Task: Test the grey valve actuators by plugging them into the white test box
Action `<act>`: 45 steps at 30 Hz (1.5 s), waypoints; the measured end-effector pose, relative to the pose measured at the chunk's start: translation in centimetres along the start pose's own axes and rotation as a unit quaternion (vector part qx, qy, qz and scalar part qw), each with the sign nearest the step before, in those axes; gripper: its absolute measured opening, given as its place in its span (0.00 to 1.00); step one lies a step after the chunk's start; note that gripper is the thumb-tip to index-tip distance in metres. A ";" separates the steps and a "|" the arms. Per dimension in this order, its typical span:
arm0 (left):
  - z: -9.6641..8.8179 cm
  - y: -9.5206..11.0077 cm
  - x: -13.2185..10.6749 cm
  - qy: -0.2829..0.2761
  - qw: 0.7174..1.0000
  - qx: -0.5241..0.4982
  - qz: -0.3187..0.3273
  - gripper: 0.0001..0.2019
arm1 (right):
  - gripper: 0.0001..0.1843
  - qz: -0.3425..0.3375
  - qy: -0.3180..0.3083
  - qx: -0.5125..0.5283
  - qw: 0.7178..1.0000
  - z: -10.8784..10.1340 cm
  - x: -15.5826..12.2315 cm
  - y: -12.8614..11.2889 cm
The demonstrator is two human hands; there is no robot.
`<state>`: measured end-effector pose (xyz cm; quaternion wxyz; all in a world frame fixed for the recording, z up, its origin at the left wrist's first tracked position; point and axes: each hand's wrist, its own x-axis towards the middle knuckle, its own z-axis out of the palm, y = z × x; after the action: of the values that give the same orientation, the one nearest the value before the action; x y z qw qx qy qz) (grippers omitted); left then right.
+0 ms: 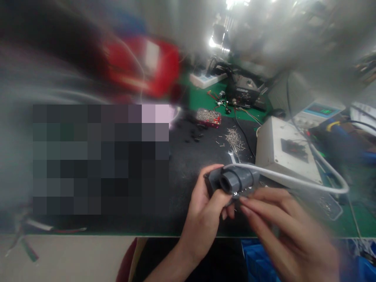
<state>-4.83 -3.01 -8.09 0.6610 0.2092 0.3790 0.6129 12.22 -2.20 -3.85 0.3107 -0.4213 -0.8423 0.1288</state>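
At lower centre of the frame, a person's left hand (202, 211) is wrapped firmly around a grey housing (235, 181), its round opening turned toward the camera above the near edge of a black mat (188, 164). The right hand (282, 227) brings its fingertips (245, 200) up to the housing's lower rim; motion blur hides whether they pinch the rim or only touch it.

A white cable (293, 180) leaves the top of the housing and loops off to the right, passing in front of a white box (286, 152). That loop looks like the main hazard. A tug or a turn of the housing could drag the cable against the box, or jerk the part out of a one-handed hold.

Loose pins (235, 139) lie scattered on the mat just above the hands, near a red tin (208, 116) filled with more. A sweeping wrist or the swinging cable could send them across the bench. Anything small slipping from the right fingertips would probably fall off the table edge, toward the blue bin (258, 258) below.
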 end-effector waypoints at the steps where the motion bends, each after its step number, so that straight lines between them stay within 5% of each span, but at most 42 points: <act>1: 0.0 0.1 0.1 -0.004 1.000 -0.007 -0.002 0.18 | 0.10 0.012 0.002 0.004 1.000 -0.1 -0.3 0.6; 7: 0.3 0.6 0.3 0.003 0.999 -0.039 0.004 0.12 | 0.08 0.073 -0.079 -0.058 0.992 0.8 -3.3 4.3; 17: 0.3 0.6 0.2 -0.002 1.000 -0.028 0.004 0.12 | 0.07 0.037 -0.085 -0.054 0.994 1.2 -3.3 5.0; 24: 0.2 0.7 0.3 -0.009 0.999 -0.032 -0.008 0.11 | 0.04 0.144 -0.014 0.085 0.986 -0.4 -1.7 3.1; 28: 0.2 0.7 0.2 -0.010 1.000 -0.029 -0.004 0.11 | 0.08 0.138 0.018 0.138 0.981 -0.8 -0.3 1.2; 30: 0.3 0.7 0.2 -0.011 1.000 -0.026 0.000 0.11 | 0.08 0.163 0.021 0.220 0.962 -0.3 0.0 0.8; 34: 0.2 0.5 0.1 -0.017 1.000 -0.015 -0.002 0.12 | 0.06 0.250 0.019 0.447 0.858 1.3 0.2 0.7; 36: 0.1 0.4 0.1 -0.017 1.000 -0.011 -0.008 0.14 | 0.05 0.259 0.031 0.479 0.838 1.9 0.4 0.6; 42: -0.2 0.2 0.3 -0.029 0.999 -0.011 -0.011 0.17 | 0.04 0.193 0.107 0.231 0.948 1.8 1.2 -0.5; 45: -0.3 0.1 0.3 -0.032 0.999 -0.013 -0.011 0.18 | 0.03 0.111 0.134 0.135 0.976 1.9 1.5 -1.0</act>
<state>-5.14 -2.74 -8.22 0.6821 0.2156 0.3518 0.6038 9.67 -1.51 -4.23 0.4584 -0.4793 -0.7161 0.2176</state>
